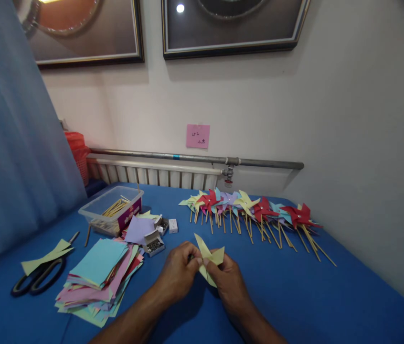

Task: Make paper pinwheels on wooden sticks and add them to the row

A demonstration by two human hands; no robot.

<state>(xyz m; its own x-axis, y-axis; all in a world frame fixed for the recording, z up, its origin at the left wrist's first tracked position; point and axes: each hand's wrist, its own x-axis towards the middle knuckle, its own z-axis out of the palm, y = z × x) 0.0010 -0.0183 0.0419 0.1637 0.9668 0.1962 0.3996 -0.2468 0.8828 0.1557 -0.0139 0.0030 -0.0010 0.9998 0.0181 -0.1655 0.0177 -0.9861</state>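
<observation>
A pale yellow paper pinwheel (pixel 209 258), its corners folded in, is held up over the blue table. My right hand (pixel 231 282) grips it from the right, thumb pressed on the paper near its centre. My left hand (pixel 180 268) is closed at the pinwheel's left side, thumb and forefinger pinched by the middle; whether a small pin sits in that pinch is too small to tell. Just left of my hands lies an opened small box of metal pushpins (pixel 154 244). A stack of coloured paper squares (pixel 98 267) is farther left.
Finished pinwheels on sticks (pixel 245 208) lie in a row at the back right. A clear plastic box of sticks (pixel 111 210) stands at the back left. Black-handled scissors (pixel 40 279) lie on the left under a yellow paper piece (pixel 47 256). A small white box (pixel 173 226) is nearby.
</observation>
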